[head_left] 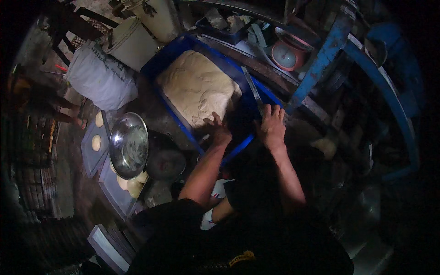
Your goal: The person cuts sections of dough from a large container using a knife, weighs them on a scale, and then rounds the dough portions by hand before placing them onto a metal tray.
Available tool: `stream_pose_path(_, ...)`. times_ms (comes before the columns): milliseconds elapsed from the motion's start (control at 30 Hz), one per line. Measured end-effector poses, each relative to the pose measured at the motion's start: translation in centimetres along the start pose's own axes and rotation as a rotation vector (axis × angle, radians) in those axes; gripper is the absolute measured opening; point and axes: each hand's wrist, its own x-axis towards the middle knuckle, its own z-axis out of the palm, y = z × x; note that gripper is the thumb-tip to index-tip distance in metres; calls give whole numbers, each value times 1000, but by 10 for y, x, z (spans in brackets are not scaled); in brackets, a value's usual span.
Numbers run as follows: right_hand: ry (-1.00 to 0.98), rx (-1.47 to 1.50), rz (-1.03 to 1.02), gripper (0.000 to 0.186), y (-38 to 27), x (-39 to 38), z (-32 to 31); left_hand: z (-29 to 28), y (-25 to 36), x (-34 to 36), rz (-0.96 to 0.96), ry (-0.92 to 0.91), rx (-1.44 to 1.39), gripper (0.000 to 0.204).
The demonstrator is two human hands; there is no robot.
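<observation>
Apparently, as I am judging it, the work is standing somewhere in its middle: a big mass of dough (pixel 195 85) is lying in the blue tub (pixel 239 147), filling most of its far and left part, while several rounded pieces (pixel 96 142) are already sitting on grey trays (pixel 117 197) to the left of the tub. The larger share is seeming undivided, although a steel bowl (pixel 129 145) left of the tub is partly hiding the trays, so I cannot count the pieces. The left hand (pixel 219 133) is reaching over the tub's near side with fingers loosely spread, touching or nearly touching the near edge of the dough. The right hand (pixel 272 123) is resting at the tub's right rim; a flat metal blade (pixel 251 85) is extending from its fingers over the tub, but I cannot tell whether they are gripping it or only lying on it. Regarding edges, the dough is coming close to the tub's left wall, whereas a dark gap is giving some room toward the right wall. Outside, a white sack (pixel 103 75) is crowding the tub's left side, and a blue metal frame (pixel 321 59) is limiting its right.
</observation>
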Motion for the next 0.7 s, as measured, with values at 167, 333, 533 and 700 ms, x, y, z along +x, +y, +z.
stream_pose_path(167, 102, 214, -122, 29, 2, 17, 3, 38, -1, 32, -81, 251, -188, 41)
stream_pose_path(333, -138, 451, -159, 34, 10, -4, -53, -20, 3, 21, 51, 245, -41, 37)
stream_pose_path(533, -352, 259, -455, 28, -8, 11, -6, -89, -151, 62, 364, 115, -341, 50)
stream_pose_path(700, -230, 462, -1021, 36, -5, 62, 65, -179, -211, -12, 598, 109, -921, 54)
